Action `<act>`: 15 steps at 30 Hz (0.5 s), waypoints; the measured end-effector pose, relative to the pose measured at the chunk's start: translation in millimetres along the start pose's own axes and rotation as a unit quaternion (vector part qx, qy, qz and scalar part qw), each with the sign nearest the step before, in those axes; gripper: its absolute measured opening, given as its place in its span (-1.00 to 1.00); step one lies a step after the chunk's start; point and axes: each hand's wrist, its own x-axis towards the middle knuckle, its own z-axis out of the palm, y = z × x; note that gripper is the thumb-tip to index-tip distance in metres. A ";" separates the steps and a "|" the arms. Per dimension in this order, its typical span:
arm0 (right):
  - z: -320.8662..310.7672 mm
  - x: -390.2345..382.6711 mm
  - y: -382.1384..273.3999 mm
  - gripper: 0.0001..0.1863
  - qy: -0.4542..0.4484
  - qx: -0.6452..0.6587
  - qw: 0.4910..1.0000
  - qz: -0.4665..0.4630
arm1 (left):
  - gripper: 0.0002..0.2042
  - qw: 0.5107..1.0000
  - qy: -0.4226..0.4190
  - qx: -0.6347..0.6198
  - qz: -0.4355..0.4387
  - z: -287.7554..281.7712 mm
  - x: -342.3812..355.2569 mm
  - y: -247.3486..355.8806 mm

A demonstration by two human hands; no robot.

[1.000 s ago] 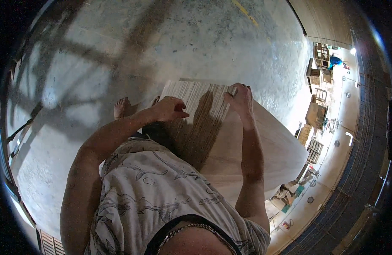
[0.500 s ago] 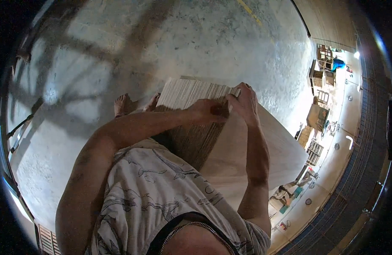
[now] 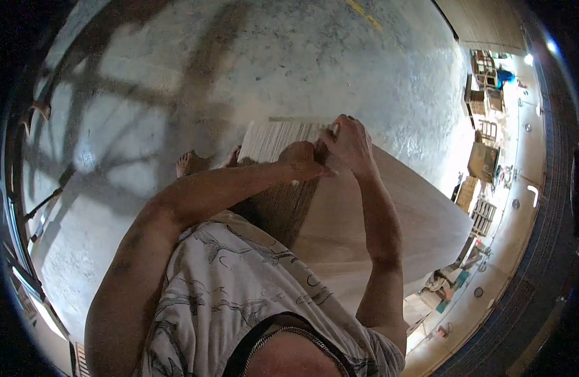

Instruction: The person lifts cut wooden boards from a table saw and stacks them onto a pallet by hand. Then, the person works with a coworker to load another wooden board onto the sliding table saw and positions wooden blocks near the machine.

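Through the head view I count one left hand (image 3: 300, 159) and one right hand (image 3: 354, 147), two in all; I count two forearms (image 3: 233, 188) and two bare feet (image 3: 186, 164), the second foot only partly showing; I have one stack of thin sheets (image 3: 267, 139), its layers too many and too fine for me to number, with one broad pale face (image 3: 402, 220); I see one patterned shirt (image 3: 239, 283) and one neck chain (image 3: 291, 328); on the floor (image 3: 302, 75) I find one yellow stripe (image 3: 363, 14); off to the right I make out one curved white strip (image 3: 533, 196) and at least three dark round discs (image 3: 515, 204); the wooden pieces (image 3: 484, 217) there sit too small and crowded for me to count.
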 end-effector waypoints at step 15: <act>116.9 -237.4 -6.3 -0.48 0.405 0.262 0.808 0.338 | -0.42 0.980 -0.103 -0.133 -0.105 -62.6 18.6 -29.5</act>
